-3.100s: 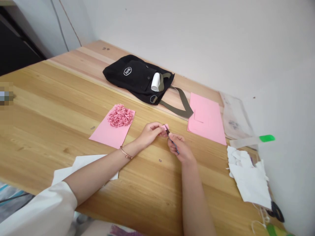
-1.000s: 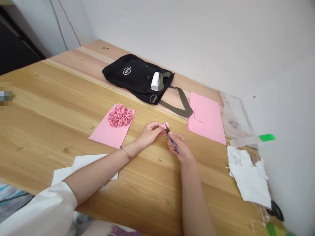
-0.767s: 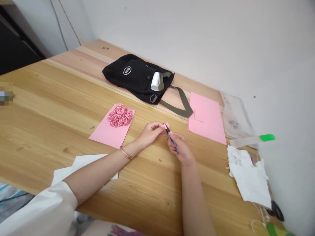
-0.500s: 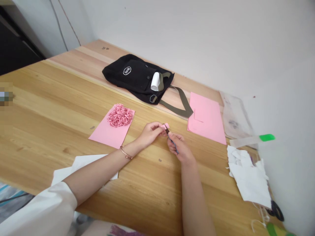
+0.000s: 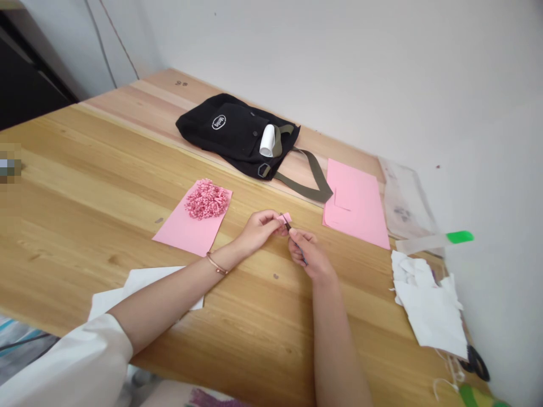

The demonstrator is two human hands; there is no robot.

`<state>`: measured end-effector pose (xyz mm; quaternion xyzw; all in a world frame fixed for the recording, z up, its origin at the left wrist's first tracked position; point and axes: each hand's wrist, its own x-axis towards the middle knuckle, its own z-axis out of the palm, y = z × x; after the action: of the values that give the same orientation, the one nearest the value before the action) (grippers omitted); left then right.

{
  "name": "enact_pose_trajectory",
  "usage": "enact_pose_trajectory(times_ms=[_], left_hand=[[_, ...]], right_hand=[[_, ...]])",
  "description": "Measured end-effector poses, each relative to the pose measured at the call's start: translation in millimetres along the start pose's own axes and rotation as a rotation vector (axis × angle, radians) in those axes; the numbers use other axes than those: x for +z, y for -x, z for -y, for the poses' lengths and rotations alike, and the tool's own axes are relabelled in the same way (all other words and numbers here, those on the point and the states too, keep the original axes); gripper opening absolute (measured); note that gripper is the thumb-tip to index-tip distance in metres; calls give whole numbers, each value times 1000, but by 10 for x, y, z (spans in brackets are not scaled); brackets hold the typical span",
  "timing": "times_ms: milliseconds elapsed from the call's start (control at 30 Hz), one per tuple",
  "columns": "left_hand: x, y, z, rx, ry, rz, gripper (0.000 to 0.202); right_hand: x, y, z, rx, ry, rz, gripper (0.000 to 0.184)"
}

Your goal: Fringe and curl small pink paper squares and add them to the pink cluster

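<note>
Between the fingertips of my left hand [image 5: 261, 230] is a small strip of pink paper [image 5: 287, 217]. My right hand [image 5: 310, 252] is closed around a pair of scissors [image 5: 287, 224], whose dark blades lie across the strip. Both hands are slightly above the table, close together. To their left, a pink paper sheet [image 5: 193, 233] carries a fluffy ball of curled pink paper [image 5: 206, 200]. The scissors' handles are mostly hidden in my right fingers.
A black bag [image 5: 229, 127] with a white roll [image 5: 267, 141] on it lies at the back. Pink sheets [image 5: 360, 209] rest right of its strap. White paper [image 5: 432, 311] is at the far right, near black-handled scissors [image 5: 479, 363]. More white sheets [image 5: 139, 278] lie under my left forearm.
The scissor blades have closed further on the pink strip, and the handles have come together in my right hand. My left hand stays in place.
</note>
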<state>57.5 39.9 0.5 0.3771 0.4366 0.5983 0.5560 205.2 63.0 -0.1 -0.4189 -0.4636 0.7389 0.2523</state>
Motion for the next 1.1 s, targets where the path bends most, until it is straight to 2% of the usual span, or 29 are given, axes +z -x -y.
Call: enact_pose_trajectory(times_ms=[733, 1100], left_hand=[[3, -5, -13, 10, 62, 13, 21], [12, -15, 12, -73, 154, 20, 17]], right_hand=[[1, -3, -5, -12, 26, -12, 34], [-4, -7, -9, 7, 73, -48, 44]])
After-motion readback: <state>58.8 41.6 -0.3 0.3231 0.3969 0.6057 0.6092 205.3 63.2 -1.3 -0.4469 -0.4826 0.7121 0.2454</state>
